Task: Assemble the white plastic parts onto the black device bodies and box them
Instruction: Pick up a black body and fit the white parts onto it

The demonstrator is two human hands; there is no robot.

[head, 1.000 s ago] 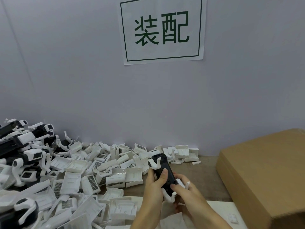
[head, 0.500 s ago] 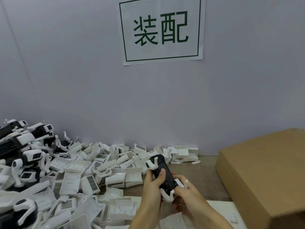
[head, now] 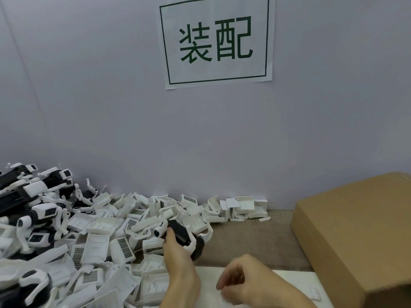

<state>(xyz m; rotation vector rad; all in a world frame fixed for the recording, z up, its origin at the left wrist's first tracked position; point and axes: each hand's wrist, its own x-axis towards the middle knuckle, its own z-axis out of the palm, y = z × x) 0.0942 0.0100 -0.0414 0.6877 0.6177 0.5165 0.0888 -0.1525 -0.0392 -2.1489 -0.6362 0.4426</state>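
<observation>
Now only the left hand (head: 178, 252) grips the black device body (head: 184, 237), swung out over the white parts pile (head: 100, 241); the right hand (head: 242, 283) has let go, loosely curled and empty, so this unit looks assembled, boxing next

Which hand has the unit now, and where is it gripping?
Left hand grips the black device body around its near end; right hand holds nothing visible.

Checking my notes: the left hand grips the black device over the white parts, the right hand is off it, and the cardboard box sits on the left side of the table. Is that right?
Not quite. In the head view the cardboard box sits on the right side of the table, not the left. The rest holds: the left hand grips the black device over the white parts, and the right hand is off it.
</observation>
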